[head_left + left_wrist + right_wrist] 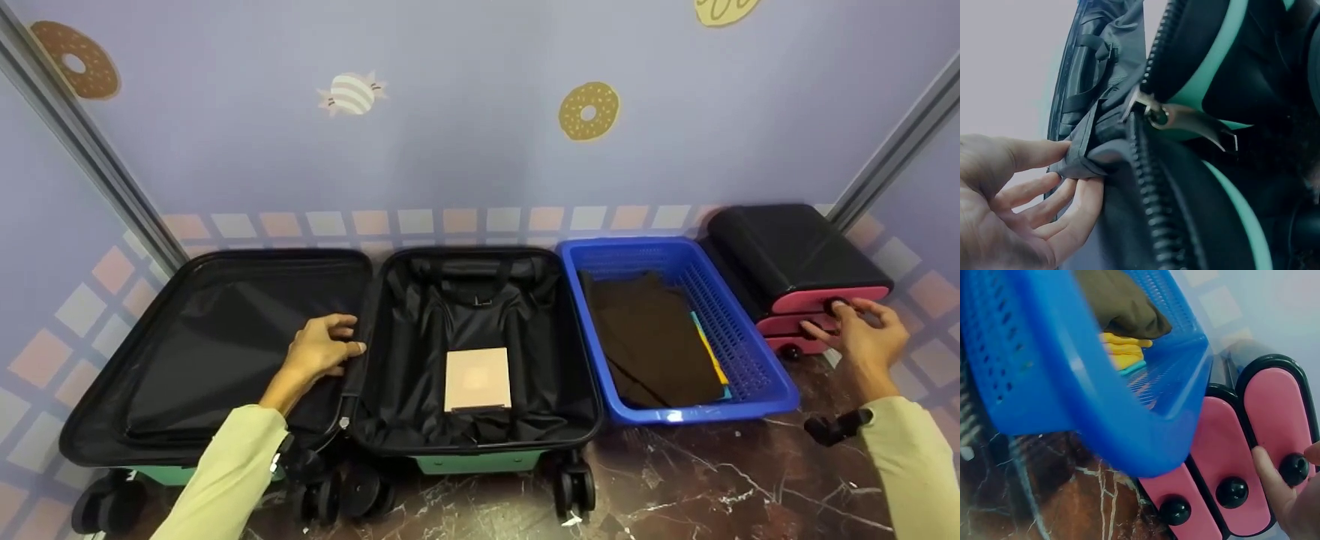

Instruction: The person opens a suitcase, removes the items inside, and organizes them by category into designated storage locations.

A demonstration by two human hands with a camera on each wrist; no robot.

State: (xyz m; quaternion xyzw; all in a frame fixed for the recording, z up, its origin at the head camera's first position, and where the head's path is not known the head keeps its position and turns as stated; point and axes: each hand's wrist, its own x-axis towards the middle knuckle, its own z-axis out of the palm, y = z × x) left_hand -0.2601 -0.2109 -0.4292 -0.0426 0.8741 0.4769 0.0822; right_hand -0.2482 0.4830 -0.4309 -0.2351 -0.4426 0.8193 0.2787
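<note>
My left hand (322, 349) is over the hinge side of the left half of an open suitcase (217, 322), fingers loosely bent. In the left wrist view its fingertips are at the black lining (1081, 154) near the zipper; a firm hold on it is not visible. My right hand (870, 334) is at the front of a small black drawer cabinet (802, 240) with pink drawer fronts. In the right wrist view the top drawer's black knob (1294, 468) lies between thumb and a finger, the thumb apart from it.
A flat beige box (478, 379) lies in the suitcase's right half. Beside it stands a blue basket (750, 409) with dark brown folded cloth (652, 345) and yellow cloth (1123, 351). The suitcase's wheels (576, 487) rest on the marbled floor. A wall stands behind.
</note>
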